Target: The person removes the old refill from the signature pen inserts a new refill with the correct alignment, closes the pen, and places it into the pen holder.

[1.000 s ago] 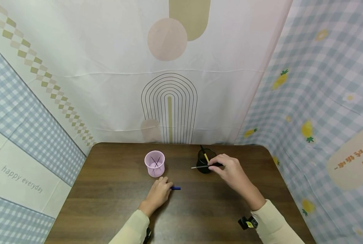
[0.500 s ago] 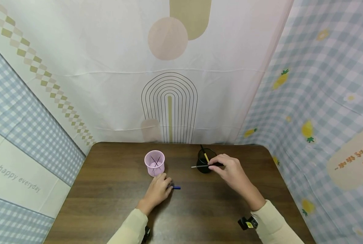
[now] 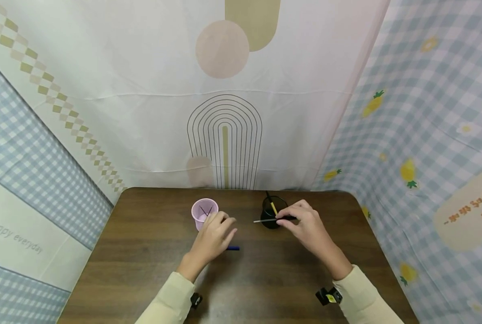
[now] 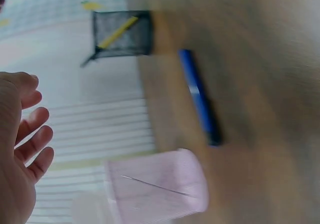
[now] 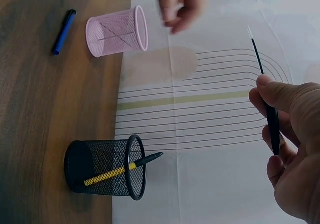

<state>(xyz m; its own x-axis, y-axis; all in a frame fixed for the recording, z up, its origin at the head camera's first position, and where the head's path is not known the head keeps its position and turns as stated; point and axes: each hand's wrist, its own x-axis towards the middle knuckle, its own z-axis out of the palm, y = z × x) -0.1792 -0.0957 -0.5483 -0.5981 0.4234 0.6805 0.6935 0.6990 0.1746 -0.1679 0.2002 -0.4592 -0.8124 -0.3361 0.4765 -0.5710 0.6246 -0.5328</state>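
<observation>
My left hand [image 3: 213,238] is raised over the table, fingers bent loosely, with nothing seen in them; the left wrist view shows the same. Below it a blue pen [image 4: 199,96] lies on the wood, partly covered by the hand in the head view. Just behind that hand stands a pink mesh cup [image 5: 116,33] holding thin dark sticks, whose kind I cannot tell. My right hand [image 3: 305,227] pinches a slim black stick-like tool [image 5: 272,121] with a thin pale tip. Near it is a black mesh pen cup [image 5: 107,151] with a yellow and black pen [image 5: 112,175] leaning inside.
Both cups stand near the back of a brown wooden table [image 3: 144,252]. A printed white cloth [image 3: 152,135] hangs behind it, and a blue checked cloth [image 3: 390,135] hangs on the right. Black wrist cameras [image 3: 329,296] are on both arms.
My left hand has come off the blue pen and risen up and back, now covering part of the pink cup. The right hand keeps its place with the slim tool.
</observation>
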